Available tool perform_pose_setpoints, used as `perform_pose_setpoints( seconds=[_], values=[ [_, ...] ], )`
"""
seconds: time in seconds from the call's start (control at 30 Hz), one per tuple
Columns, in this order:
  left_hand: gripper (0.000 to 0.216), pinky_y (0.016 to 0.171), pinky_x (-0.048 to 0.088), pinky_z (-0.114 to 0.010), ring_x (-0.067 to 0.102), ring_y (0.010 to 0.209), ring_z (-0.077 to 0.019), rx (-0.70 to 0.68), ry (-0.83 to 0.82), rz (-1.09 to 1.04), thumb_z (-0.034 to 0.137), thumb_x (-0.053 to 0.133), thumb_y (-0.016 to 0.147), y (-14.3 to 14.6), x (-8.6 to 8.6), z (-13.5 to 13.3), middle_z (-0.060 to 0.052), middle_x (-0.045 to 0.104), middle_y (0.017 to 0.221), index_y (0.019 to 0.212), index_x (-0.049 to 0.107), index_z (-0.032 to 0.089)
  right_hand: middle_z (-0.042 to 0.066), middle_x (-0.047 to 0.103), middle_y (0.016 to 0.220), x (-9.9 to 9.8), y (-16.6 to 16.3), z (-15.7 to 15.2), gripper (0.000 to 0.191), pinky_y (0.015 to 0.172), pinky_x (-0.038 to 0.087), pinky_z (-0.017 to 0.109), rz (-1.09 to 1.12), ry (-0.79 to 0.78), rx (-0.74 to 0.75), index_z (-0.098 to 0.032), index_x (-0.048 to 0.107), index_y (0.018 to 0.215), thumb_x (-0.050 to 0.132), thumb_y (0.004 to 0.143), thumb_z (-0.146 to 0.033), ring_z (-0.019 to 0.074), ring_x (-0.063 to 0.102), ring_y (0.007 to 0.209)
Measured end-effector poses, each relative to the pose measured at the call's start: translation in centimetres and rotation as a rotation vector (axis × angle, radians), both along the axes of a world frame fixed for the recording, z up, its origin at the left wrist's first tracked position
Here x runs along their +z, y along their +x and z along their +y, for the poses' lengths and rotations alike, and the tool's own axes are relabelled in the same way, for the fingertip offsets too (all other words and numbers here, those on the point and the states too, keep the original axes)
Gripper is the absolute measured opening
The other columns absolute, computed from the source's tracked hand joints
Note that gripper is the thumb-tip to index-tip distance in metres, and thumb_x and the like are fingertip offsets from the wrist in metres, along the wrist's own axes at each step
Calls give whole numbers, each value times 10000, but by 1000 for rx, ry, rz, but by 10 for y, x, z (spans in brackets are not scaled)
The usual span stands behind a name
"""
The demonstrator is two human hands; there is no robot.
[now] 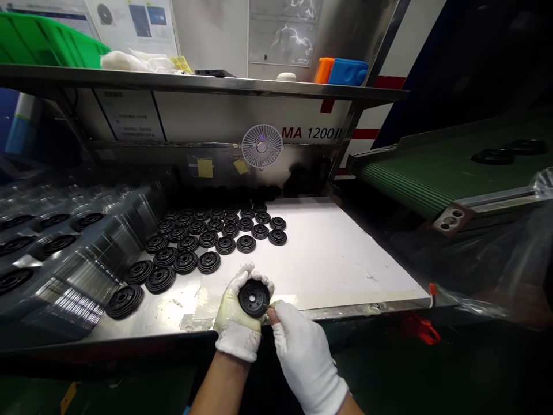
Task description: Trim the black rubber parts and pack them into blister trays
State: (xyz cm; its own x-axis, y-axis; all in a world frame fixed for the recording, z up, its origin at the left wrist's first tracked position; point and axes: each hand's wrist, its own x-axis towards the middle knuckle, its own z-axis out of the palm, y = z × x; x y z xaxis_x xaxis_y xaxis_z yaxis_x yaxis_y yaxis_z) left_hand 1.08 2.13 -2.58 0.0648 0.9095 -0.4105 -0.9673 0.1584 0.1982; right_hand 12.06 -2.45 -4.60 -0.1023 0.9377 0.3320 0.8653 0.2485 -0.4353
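Observation:
My left hand, in a white glove with a yellowish palm, grips a black plastic wheel with a small hole at its centre. The wheel faces me, tilted up, in front of the table edge. My right hand, also white-gloved, is closed beside the wheel's lower right rim. A bare thumb or fingertip shows at that rim, and a thin dark piece seems to lie there; I cannot tell what it is. Many similar black wheels lie in rows on the table behind my hands.
On the left, stacked clear plastic trays hold more black wheels. A green conveyor belt on the right carries black parts. A metal shelf crosses above, with a green bin. A small white fan hangs below it.

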Motion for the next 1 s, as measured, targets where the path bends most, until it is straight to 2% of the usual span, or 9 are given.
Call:
perform_pose_setpoints(
  seconds=[0.13,0.2,0.3,0.37,0.5,0.67,0.8,0.93,1.0],
  values=[
    [111,763,528,-328,588,659,-110,83,35,8,72,556,751,5,-3,4,-8,572,679,807,601,157,-28,567,584,1,-7,-4,271,490,256,278,8,36,27,-227,473,680,346,903,-315,125,492,496],
    [166,785,526,-389,622,766,-164,77,59,48,88,544,747,5,-4,2,-48,616,784,883,606,160,-28,576,593,2,-9,-4,256,487,258,273,23,44,51,-226,477,680,360,894,-304,122,492,500],
    [280,736,527,-478,627,864,-263,-16,43,106,145,528,732,3,-5,-1,-114,636,908,1004,593,155,-30,579,591,2,-7,-2,239,483,261,275,34,51,57,-229,488,690,368,887,-293,125,497,497],
    [270,709,533,-464,630,789,-238,-37,55,103,148,518,725,1,-3,-1,-97,629,830,983,598,152,-31,574,589,1,-4,0,241,488,265,280,33,40,30,-232,490,695,363,890,-294,129,503,503],
    [132,700,538,-346,590,648,-138,40,33,52,111,550,741,4,0,1,-14,567,663,851,601,163,-38,563,579,-3,0,2,235,497,270,283,36,7,-10,-236,486,695,371,890,-295,131,506,506],
    [50,711,541,-319,577,613,-117,108,-26,-4,125,585,766,9,2,5,16,546,640,784,582,172,-31,568,580,-3,-6,-1,262,490,260,282,43,13,-2,-234,483,689,352,898,-323,130,495,496],
    [96,766,531,-302,595,652,-107,133,31,21,105,574,765,9,0,5,12,571,673,831,587,174,-28,559,564,-2,-11,-2,280,484,256,280,65,15,16,-230,476,676,335,900,-321,127,483,482],
    [282,750,532,-405,628,804,-206,-37,82,109,148,514,759,3,0,1,-88,628,849,1031,584,162,-22,578,611,-3,-5,1,281,505,279,279,82,-18,15,-233,485,700,321,908,-328,134,508,527],
    [285,688,537,-426,627,771,-231,-115,68,126,174,496,748,0,1,0,-111,627,834,1015,589,140,-20,587,633,-3,-1,3,275,513,290,278,89,-35,19,-234,496,716,323,909,-328,134,517,542]
  ],
)
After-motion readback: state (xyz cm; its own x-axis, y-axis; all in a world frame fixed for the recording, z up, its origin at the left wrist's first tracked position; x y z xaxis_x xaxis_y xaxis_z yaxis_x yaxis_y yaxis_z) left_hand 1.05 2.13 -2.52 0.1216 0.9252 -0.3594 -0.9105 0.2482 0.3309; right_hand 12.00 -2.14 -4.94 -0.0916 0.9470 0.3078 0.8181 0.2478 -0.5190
